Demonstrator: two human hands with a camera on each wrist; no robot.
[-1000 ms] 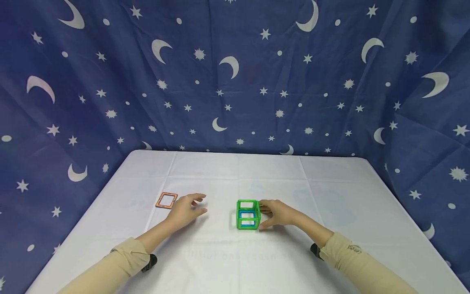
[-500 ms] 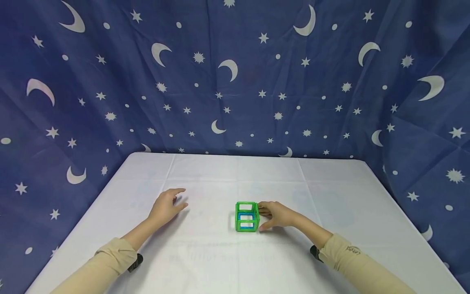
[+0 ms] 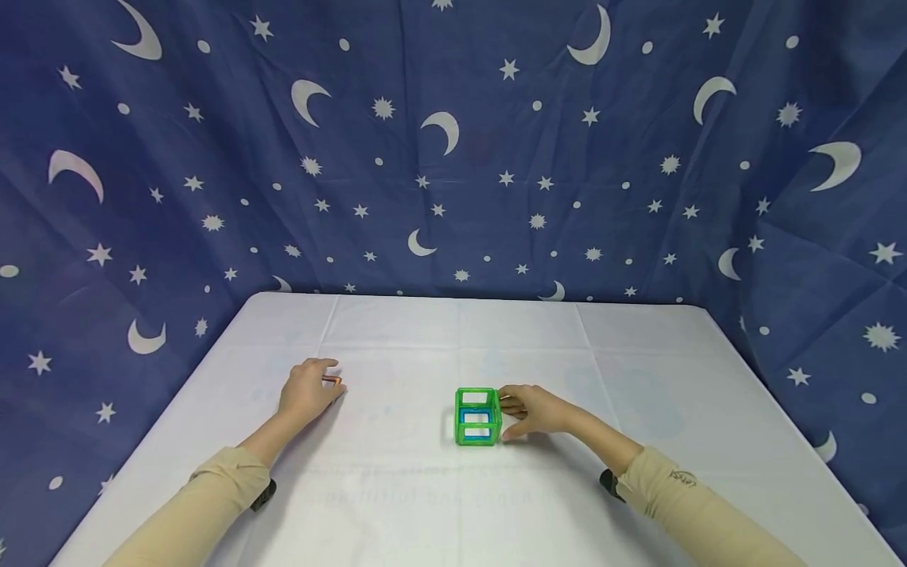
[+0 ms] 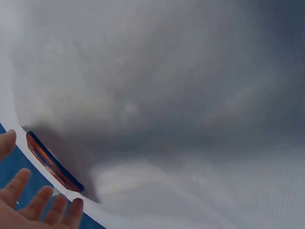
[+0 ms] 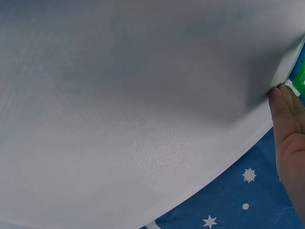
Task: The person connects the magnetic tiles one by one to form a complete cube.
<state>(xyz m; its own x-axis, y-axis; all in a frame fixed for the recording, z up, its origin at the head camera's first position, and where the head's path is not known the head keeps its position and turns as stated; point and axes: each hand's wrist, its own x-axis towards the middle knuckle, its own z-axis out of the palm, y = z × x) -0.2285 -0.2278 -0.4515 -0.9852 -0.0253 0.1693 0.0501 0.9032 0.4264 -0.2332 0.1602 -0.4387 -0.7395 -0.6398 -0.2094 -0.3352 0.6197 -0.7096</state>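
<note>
A small cube of green frame tiles [image 3: 478, 426] with a blue tile inside stands at the table's middle. My right hand [image 3: 512, 417] holds its right side, fingers on the top edge and thumb low at the front. In the right wrist view a finger [image 5: 288, 124] touches a green corner [image 5: 300, 78]. My left hand [image 3: 319, 383] lies over an orange square tile [image 3: 332, 380], of which only an edge shows. In the left wrist view the orange tile [image 4: 50, 162] lies flat on the cloth with my straight fingers [image 4: 43, 205] just over it.
The table [image 3: 425, 331] wears a white cloth. A dark blue curtain [image 3: 453, 157] with moons and stars hangs behind and along both sides. The table's left edge runs a little beyond the orange tile.
My left hand has moved left, away from the cube, onto the orange tile and now hides most of it. My right hand and the cube have stayed put.
</note>
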